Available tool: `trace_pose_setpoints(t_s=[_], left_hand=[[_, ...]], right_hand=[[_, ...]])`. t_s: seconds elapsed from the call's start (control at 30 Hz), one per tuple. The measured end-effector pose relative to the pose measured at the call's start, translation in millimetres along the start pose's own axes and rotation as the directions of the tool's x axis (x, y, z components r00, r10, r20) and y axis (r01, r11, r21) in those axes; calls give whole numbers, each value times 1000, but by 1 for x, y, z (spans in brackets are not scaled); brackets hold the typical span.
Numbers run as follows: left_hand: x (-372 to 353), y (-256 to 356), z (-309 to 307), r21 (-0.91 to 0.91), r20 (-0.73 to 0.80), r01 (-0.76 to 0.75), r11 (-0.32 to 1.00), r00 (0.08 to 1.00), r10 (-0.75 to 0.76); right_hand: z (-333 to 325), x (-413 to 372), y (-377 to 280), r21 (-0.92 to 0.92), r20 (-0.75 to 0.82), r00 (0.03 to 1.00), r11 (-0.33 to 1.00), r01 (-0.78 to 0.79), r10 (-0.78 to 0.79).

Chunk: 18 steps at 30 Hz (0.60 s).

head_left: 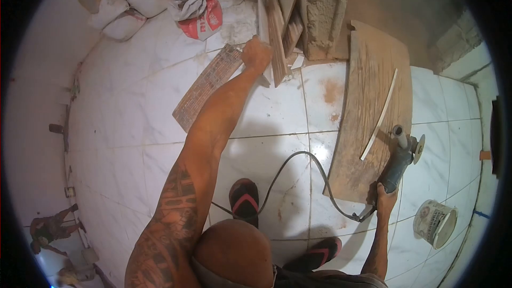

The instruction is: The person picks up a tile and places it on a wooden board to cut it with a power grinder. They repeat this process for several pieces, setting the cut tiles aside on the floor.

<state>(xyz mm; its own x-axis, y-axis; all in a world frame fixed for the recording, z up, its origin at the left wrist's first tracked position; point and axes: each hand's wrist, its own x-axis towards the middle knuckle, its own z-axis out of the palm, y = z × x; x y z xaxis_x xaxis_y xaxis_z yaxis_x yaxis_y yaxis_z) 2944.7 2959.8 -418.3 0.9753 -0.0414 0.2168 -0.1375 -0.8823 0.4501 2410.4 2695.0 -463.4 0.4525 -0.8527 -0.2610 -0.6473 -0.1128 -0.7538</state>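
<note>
Bare knee (234, 253) and tattooed left arm (173, 221) come closest; at far left another person (50, 232) shows small; filled sacks (125, 8) lie heaped beyond; a brick-patterned tile (205, 90) slants on the white floor (128, 109), its upper end beside the left hand (257, 54), which is curled next to leaning panels (278, 37); what it grips, I cannot tell; well apart from it, past a looping cord (304, 152) and a wooden board (368, 85) bearing a pale strip (380, 114), the right hand (387, 197) clasps an angle grinder (396, 168); a bucket (426, 221) is rightmost.
</note>
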Motion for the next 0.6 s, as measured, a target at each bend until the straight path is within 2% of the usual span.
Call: trace_pose_setpoints(t_s=[0.13,0.23,0.33,0.43,0.53,0.6], left_hand=[[-2,-5,6,30,-8,25,999,1000,-25],[-5,-10,11,-8,86,-8,1000,996,9],[-17,-10,19,-30,60,0,1000,998,2],[-25,-8,23,-43,107,9,999,994,-4],[-33,-4,25,-30,142,-6,1000,990,10],[-34,-1,23,-56,163,0,998,987,9]], right_hand=[[-2,-8,-25,67,69,992,992,-106,101],[-3,-10,-28,89,66,995,993,-84,78],[-4,-4,-18,219,221,959,949,-228,179],[4,-3,-11,300,120,988,945,-129,97],[0,-6,-26,124,85,990,984,-124,114],[0,10,15,28,51,998,999,-37,35]])
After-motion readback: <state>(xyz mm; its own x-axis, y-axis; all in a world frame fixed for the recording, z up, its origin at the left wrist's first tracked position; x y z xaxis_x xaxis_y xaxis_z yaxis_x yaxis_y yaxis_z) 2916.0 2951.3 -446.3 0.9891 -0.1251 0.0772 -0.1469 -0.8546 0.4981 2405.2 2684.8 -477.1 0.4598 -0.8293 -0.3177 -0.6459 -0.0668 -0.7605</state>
